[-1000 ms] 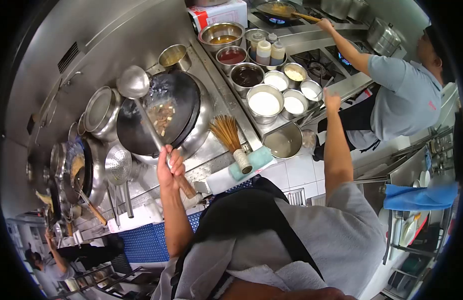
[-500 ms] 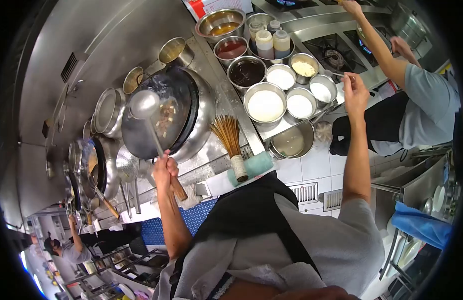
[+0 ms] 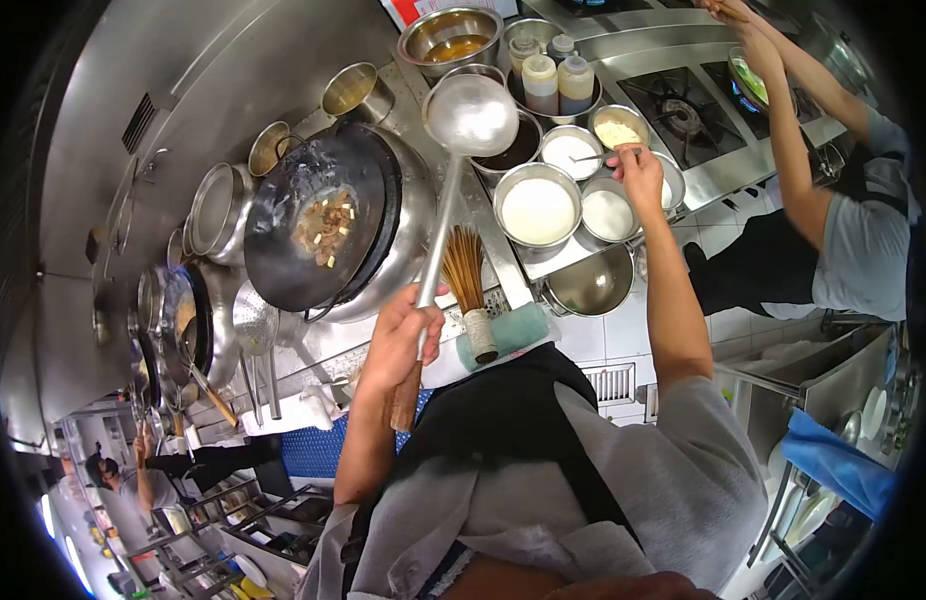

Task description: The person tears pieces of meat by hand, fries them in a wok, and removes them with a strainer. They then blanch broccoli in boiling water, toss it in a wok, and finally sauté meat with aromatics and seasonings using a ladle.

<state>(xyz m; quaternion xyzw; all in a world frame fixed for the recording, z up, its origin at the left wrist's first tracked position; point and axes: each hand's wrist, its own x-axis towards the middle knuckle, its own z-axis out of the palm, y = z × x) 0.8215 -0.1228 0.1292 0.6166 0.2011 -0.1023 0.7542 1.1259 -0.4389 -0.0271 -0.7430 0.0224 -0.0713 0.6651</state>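
Observation:
My left hand (image 3: 407, 335) is wrapped round the handle of a long ladle (image 3: 471, 115) with a wooden end. The ladle's bowl hangs over the sauce bowls and partly hides them. In my right hand (image 3: 640, 178), fingers are pinched on a small spoon (image 3: 605, 157). Its tip reaches over a metal bowl of white powder (image 3: 565, 153). More pots of white contents stand just below, including a large bowl (image 3: 538, 211) and a smaller one (image 3: 610, 215). Left of the ladle, a black wok (image 3: 273, 255) holds chopped, browned food (image 3: 325, 228).
A bamboo brush (image 3: 466, 275) lies across a rolled green cloth (image 3: 518, 333) at the counter's front. Squeeze bottles (image 3: 575, 85) stand behind the bowls. At right, a co-worker (image 3: 843, 240) works by a burner (image 3: 678, 112). A steel pot (image 3: 591, 282) sits below the bowls.
The ladle has swung right from over the wok to above the sauce bowls. My right hand has moved left with the spoon, from the right-hand bowl to the upper white-powder bowl.

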